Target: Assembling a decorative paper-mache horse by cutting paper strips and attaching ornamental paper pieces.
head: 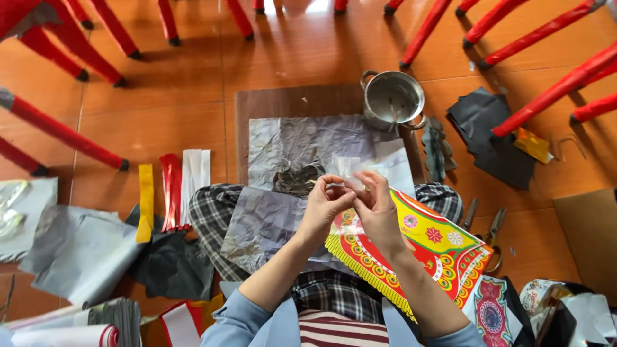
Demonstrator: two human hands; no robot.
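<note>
Orange tiled floor (180,90) (red chair legs (64,132) around) under scattered papers (77,250).

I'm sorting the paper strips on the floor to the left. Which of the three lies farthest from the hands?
The yellow strip. It lies leftmost, beyond the shiny red strip and the white strip, which is nearest the left hand.

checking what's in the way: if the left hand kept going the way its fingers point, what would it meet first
The left hand points up and to the right, fingertips on the small pale paper piece both hands pinch. Straight on, it would meet the right hand almost at once; depth is hard to judge, but they look to be touching.
</note>
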